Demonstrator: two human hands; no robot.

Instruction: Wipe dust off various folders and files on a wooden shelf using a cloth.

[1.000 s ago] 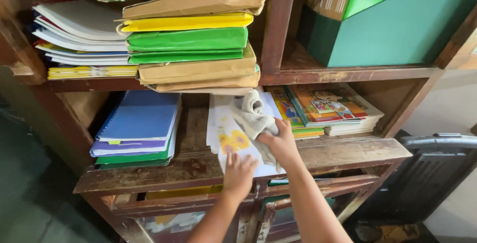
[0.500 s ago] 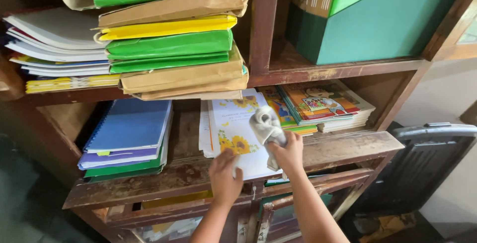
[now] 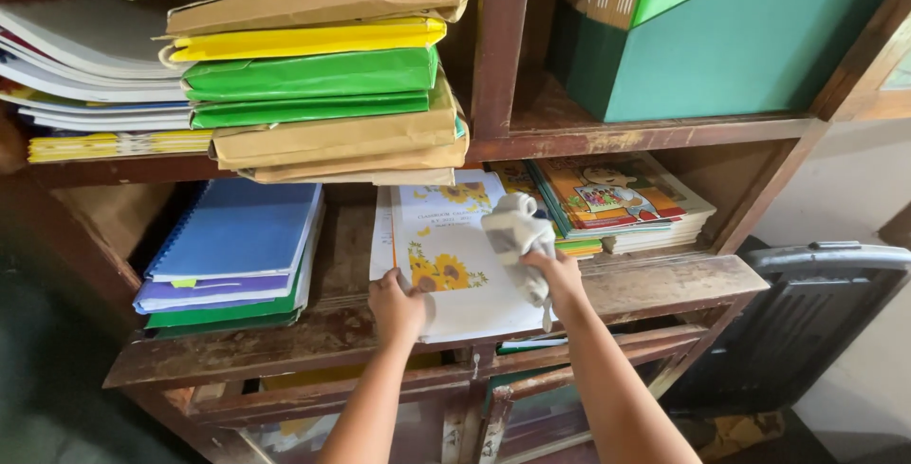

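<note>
A white cloth is bunched in the closed right hand over the booklet, pinned flat-palmed by the left hand at the shelf edge, where a hard wipe could drag it off.

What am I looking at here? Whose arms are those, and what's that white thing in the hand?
You are seeing through a camera worn on a person's head, looking down, so the two bare arms are that person's own. In front is an old wooden shelf. The left hand presses on a white booklet with sunflowers lying on the shelf. The right hand holds a crumpled white cloth on top of that booklet. Beside it lie a blue notebook stack and colourful picture books. On the shelf above sit green, yellow and brown folders and a green box.
</note>
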